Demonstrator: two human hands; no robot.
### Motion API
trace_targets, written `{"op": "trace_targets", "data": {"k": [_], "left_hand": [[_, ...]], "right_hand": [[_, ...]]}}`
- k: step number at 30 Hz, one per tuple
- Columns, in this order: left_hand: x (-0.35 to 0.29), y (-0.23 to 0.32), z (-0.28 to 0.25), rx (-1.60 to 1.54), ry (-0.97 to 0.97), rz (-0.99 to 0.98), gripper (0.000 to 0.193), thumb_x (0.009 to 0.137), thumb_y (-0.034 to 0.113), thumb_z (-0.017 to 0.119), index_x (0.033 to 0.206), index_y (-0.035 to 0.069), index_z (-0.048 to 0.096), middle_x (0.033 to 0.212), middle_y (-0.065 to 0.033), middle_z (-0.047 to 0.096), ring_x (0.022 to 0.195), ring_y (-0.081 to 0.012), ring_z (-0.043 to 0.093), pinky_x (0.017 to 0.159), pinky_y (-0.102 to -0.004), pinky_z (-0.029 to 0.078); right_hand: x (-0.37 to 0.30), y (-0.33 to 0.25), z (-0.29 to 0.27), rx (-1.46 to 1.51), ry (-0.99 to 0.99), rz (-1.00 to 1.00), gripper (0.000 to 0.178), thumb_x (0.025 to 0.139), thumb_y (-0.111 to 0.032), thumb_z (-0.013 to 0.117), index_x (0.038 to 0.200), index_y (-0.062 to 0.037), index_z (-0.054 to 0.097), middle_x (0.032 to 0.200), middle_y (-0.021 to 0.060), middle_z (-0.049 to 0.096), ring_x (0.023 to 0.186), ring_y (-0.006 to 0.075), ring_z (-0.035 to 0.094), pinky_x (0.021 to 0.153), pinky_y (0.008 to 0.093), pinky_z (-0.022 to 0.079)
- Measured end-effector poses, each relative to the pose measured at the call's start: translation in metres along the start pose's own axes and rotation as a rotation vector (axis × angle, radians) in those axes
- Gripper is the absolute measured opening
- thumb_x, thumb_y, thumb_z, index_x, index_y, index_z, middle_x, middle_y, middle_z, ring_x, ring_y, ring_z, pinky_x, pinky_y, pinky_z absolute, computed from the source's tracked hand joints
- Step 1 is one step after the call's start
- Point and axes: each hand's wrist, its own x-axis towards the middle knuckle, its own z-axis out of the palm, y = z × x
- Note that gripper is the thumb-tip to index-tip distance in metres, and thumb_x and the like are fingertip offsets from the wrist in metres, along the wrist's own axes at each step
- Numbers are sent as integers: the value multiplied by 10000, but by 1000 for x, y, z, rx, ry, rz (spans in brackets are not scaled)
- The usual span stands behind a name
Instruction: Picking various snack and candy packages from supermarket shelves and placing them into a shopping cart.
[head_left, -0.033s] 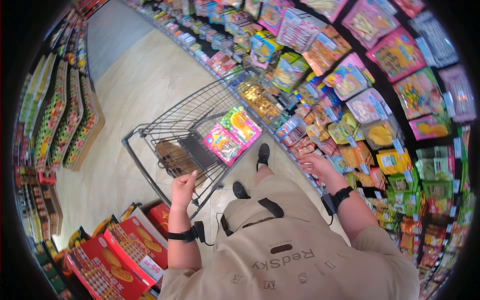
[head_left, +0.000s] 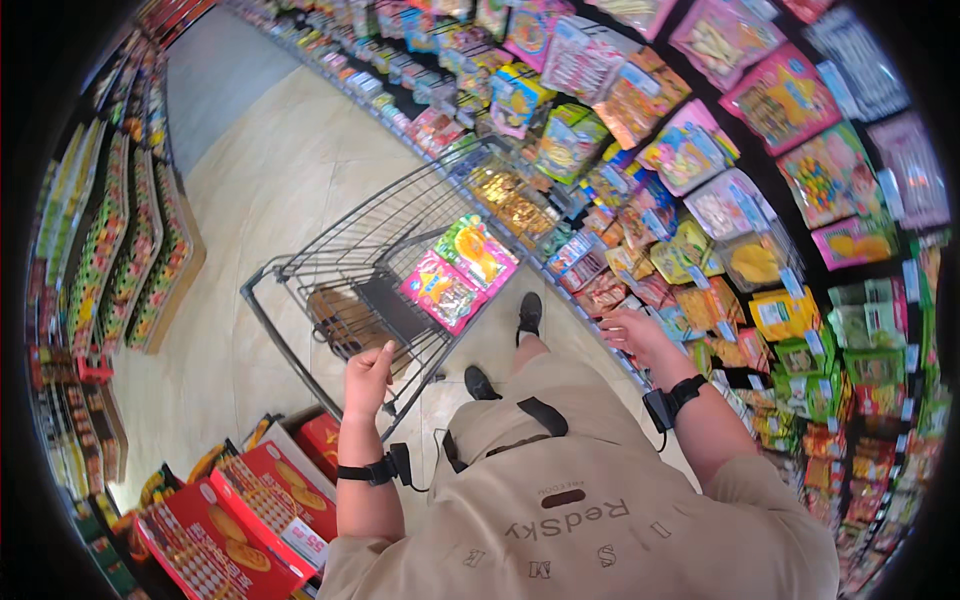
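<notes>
My left hand (head_left: 367,380) is curled over the near handle bar of a grey wire shopping cart (head_left: 300,262) that stands in the aisle ahead of me. Two bright snack packets (head_left: 458,272), one pink and one green-orange, lean inside the cart's right side, and a brown item (head_left: 345,315) lies at its bottom. My right hand (head_left: 634,335) reaches toward the lower shelf rows on the right with fingers apart and nothing in it. It hovers just in front of small packets (head_left: 655,300). Both wrists wear black bands.
Shelves of colourful hanging snack bags (head_left: 740,150) fill the right side. Another shelf row (head_left: 110,250) runs along the left. Red boxes of biscuits (head_left: 250,510) are stacked at my lower left. A beige tiled floor (head_left: 270,170) stretches ahead of the cart.
</notes>
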Motion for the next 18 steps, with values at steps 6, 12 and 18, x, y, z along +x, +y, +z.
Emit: {"op": "trace_targets", "data": {"k": [6,12,18], "left_hand": [[31,11,39,-29,-105,84,380,980,186,580,640,82,445,556,33,450,511,-48,433,476,-239,329],[37,47,93,-7,-244,137,279,974,132,567,717,74,475,580,19,480,525,-60,479,507,-229,401],[27,66,160,107,-362,176,324,963,136,576,666,64,467,585,23,465,524,-59,432,489,-250,346]], "right_hand": [[-50,34,-50,169,55,-86,267,938,-167,569,1170,-34,565,1096,110,652,967,232,666,796,349,545],[-91,70,-94,249,155,-133,260,967,-182,516,1179,-40,566,1101,102,655,991,232,662,827,354,537],[-143,116,-141,336,234,-200,261,973,-180,499,1177,-37,577,1120,107,650,995,227,660,828,353,540]]}}
